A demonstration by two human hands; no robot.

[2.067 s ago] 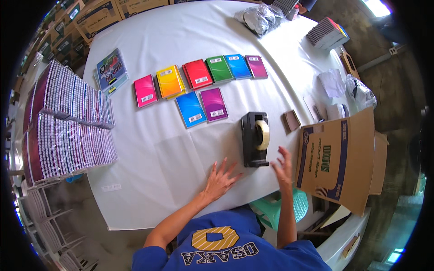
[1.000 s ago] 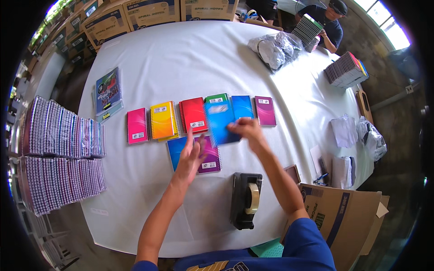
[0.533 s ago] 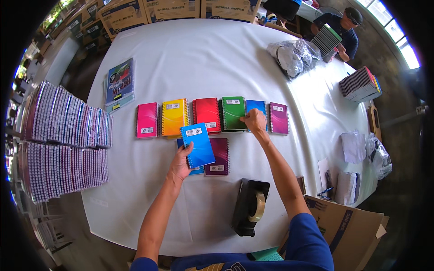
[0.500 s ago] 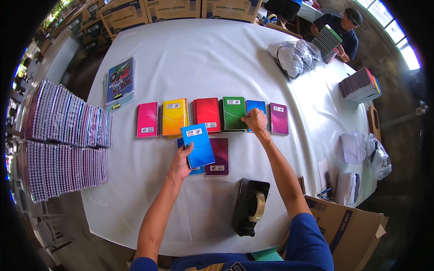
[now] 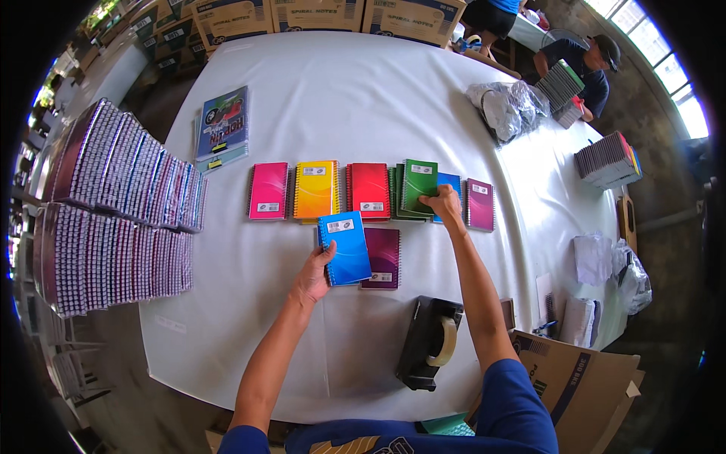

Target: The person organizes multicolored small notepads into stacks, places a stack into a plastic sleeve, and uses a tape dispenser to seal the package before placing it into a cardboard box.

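While a blue spiral notebook [image 5: 349, 253] is gripped at its left edge by the left hand [image 5: 312, 274], with the thumb laid over the cover, the lower right corner of a green notebook [image 5: 420, 185] is pinched between the thumb and fingers of the right hand [image 5: 446, 204]. With the held blue one taken as the clock's centre, the green one is found between one and two o'clock, overlapping other green notebooks [image 5: 398, 197] at its left side. A red notebook [image 5: 368, 189] is placed between twelve and one, a yellow notebook [image 5: 316, 193] at eleven and a pink notebook [image 5: 269, 188] at ten. At three o'clock, a purple notebook [image 5: 384, 257] is partly hidden by the held one's right edge. A second blue notebook [image 5: 454, 181], at two o'clock, is partly hidden by the right hand. A black tape dispenser [image 5: 417, 340] is set between four and five, and a brown carton [image 5: 578, 374] is seen at four. At nine, stacks of spiral-bound notebooks [image 5: 125, 170] are piled high.
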